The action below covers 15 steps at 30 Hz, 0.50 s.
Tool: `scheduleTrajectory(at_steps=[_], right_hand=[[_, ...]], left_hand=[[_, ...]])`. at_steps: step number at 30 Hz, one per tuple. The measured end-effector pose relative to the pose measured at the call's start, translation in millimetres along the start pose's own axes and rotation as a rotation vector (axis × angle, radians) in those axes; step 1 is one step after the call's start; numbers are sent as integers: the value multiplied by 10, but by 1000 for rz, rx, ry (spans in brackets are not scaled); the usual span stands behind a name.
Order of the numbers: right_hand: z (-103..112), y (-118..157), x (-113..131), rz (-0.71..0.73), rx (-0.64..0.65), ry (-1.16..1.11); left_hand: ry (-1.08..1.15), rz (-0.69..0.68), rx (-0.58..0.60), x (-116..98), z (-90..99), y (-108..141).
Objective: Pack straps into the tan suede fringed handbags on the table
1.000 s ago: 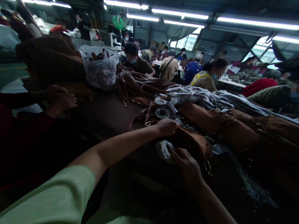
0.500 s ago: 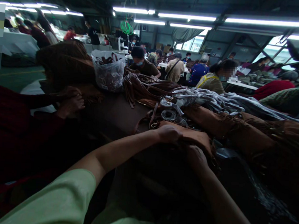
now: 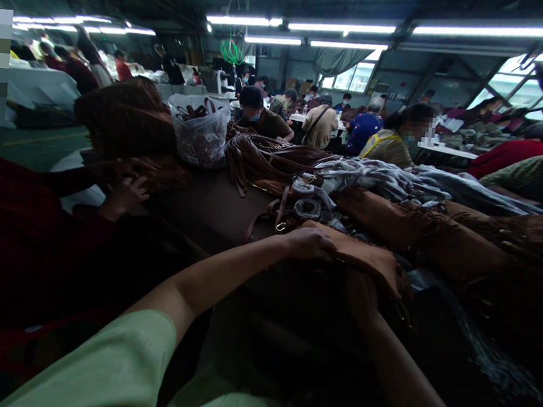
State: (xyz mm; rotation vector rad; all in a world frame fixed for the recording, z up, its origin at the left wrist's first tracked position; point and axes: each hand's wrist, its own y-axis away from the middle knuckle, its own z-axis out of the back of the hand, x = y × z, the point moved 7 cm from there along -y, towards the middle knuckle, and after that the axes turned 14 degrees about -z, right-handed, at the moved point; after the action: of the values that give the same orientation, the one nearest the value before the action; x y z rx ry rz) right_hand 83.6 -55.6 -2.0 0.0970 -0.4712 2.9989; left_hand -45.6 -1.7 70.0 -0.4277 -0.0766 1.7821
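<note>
A tan-brown leather bag (image 3: 366,253) lies at the near edge of the dark tabletop, its right end tilted down towards me. My left hand (image 3: 313,243) grips its left near edge, fingers closed over the leather. Below the bag's near side is my right hand (image 3: 362,292), dim and partly covered by the bag, so its fingers are hidden. A brown strap with a gold clasp (image 3: 281,227) rests just left of the bag. Behind it sits a roll in clear plastic (image 3: 307,207).
A plastic bag of brown straps (image 3: 199,132) stands behind the dark tabletop (image 3: 210,205). Brown straps (image 3: 275,157) and wrapped grey ones (image 3: 386,178) are heaped beyond. More brown bags (image 3: 392,222) lie right. At left, another person's hands (image 3: 128,195) touch brown material.
The bag's right end has shifted right and down. My right hand has slid further under it, and its fingers are now hidden. The neighbouring person's hands have moved apart.
</note>
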Motion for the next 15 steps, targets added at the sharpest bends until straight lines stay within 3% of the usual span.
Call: scheduleTrajectory(at_steps=[2, 4, 8, 11, 15], right_hand=[[21, 131, 6, -6, -2, -11], [98, 286, 23, 3, -3, 12], [383, 529, 196, 10, -67, 63], [506, 558, 579, 67, -70, -125], [337, 385, 1093, 56, 35, -194]], left_hand=[[47, 43, -50, 28, 127, 203], [47, 219, -133, 148, 229, 500], [48, 540, -193, 311, 138, 1053], [90, 581, -208, 301, -8, 1171], [24, 517, -168, 265, -47, 1087]])
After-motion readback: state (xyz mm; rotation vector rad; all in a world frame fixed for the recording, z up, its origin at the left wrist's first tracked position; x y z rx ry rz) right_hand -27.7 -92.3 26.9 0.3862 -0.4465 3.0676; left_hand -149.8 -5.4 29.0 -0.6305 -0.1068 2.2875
